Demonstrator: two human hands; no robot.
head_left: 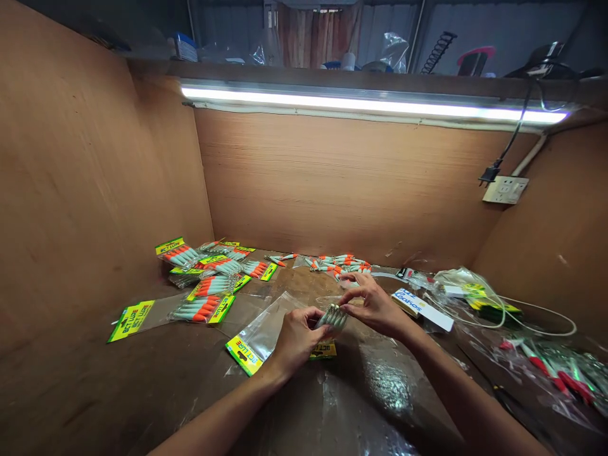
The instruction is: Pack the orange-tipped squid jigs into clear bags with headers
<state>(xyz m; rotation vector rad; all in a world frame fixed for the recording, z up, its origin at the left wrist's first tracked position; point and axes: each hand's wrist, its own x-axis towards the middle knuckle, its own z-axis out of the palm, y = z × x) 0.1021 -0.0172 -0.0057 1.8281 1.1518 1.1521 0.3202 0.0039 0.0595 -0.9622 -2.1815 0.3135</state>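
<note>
A small bundle of pale fishing lures with metal ends is gripped in my left hand, thumb across it. The thumb and a finger of my right hand pinch at the metal ends of the same lures; its other fingers are raised. Under and beside my left hand lies a clear plastic bag with a yellow-green BCT LURE header. Another yellow header shows below the lures, partly covered. Behind my hands, loose orange-and-white lures lie in a heap.
Packed lures are piled at the left, with one pack in front. A labelled card, a looped white cord and red-and-green lures lie to the right. Wooden walls enclose the bench; a plug hangs at the right.
</note>
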